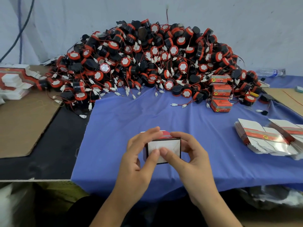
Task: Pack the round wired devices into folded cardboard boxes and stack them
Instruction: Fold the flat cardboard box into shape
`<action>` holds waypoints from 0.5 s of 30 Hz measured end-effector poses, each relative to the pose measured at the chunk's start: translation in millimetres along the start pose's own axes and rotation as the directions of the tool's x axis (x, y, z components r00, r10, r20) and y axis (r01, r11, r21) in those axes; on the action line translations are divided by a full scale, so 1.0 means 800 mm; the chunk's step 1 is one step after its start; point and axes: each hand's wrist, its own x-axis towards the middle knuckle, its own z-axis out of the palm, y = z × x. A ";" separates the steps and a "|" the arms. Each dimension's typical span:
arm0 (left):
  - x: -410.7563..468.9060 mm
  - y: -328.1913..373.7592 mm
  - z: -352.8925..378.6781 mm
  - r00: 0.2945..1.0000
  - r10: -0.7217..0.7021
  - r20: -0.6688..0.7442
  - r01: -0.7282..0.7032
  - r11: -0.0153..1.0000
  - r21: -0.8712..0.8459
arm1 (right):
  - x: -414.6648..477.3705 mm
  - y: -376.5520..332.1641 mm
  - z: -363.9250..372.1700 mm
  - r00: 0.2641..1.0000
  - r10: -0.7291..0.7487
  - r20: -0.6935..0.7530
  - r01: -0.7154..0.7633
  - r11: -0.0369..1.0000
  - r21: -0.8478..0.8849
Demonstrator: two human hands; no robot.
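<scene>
A small red and white cardboard box [170,145] is held between both hands above the blue cloth [124,122], its white end flap facing me. My left hand [139,154] grips its left side and my right hand [191,154] grips its right side; both thumbs press on the white flap. A large heap of round black and red wired devices [147,63] fills the back of the table. Three closed red boxes [221,95] stand stacked at the heap's right edge. What is inside the held box is hidden.
Flat unfolded boxes [268,138] lie in a pile on the right of the cloth, and more flat ones [14,81] lie at the far left. A brown cardboard sheet [23,126] covers the left. A plastic bottle [270,72] lies at the back right.
</scene>
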 end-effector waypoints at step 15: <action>-0.008 0.001 0.026 0.976 -0.056 -0.210 0.020 0.985 -0.170 | -0.019 -0.008 0.026 0.995 0.035 -0.097 -0.027 0.997 0.077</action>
